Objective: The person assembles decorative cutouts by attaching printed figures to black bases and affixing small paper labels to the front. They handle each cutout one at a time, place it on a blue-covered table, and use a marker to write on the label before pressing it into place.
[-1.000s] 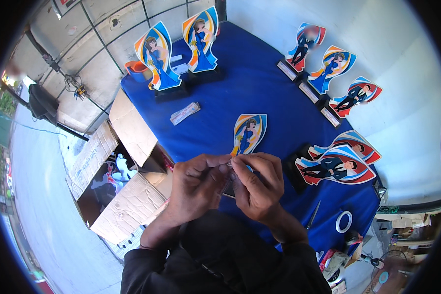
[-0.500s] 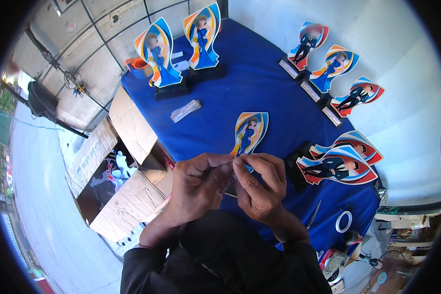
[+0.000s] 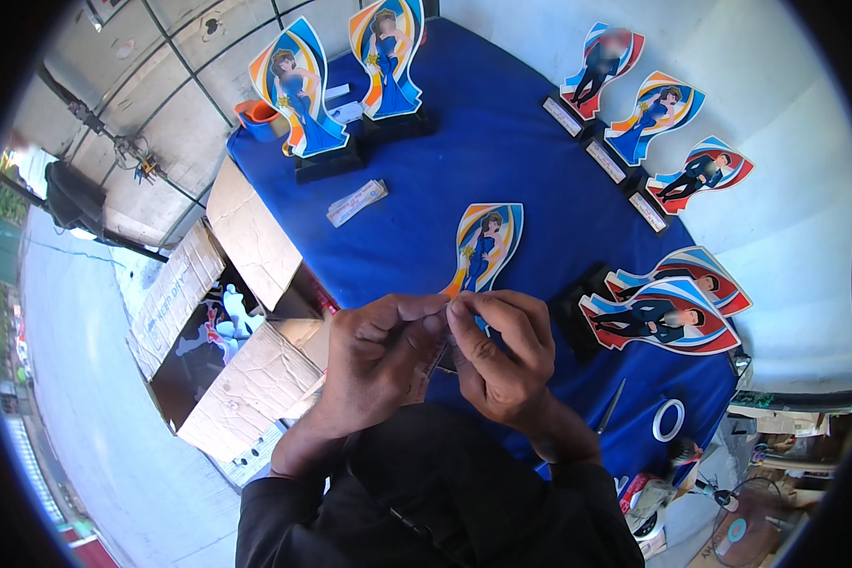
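My left hand [image 3: 381,355] and my right hand [image 3: 504,352] come together over the near part of the blue table, thumbs and fingertips pinched close to each other. Between them a narrow, pale printed label strip [image 3: 424,377] hangs down, mostly hidden by the left palm. Its upper end is covered by the fingertips. Just beyond the hands lies a trophy [image 3: 481,248] with a figure in a blue gown and an orange, white and blue swirl. The fingers hide its lower part, and its base is largely out of sight.
Two gown trophies [image 3: 303,95] stand far left near a pile of label strips [image 3: 358,203]. Three trophies [image 3: 642,118] line the right edge. Suit-figure trophies [image 3: 661,320] lie at right, above scissors [image 3: 612,405] and a tape roll [image 3: 668,420]. An open cardboard box [image 3: 246,388] sits left.
The view has shifted slightly, so the table and trophies sit a little higher in the picture. My hands keep the same pinch, with the fingertips barely moved.
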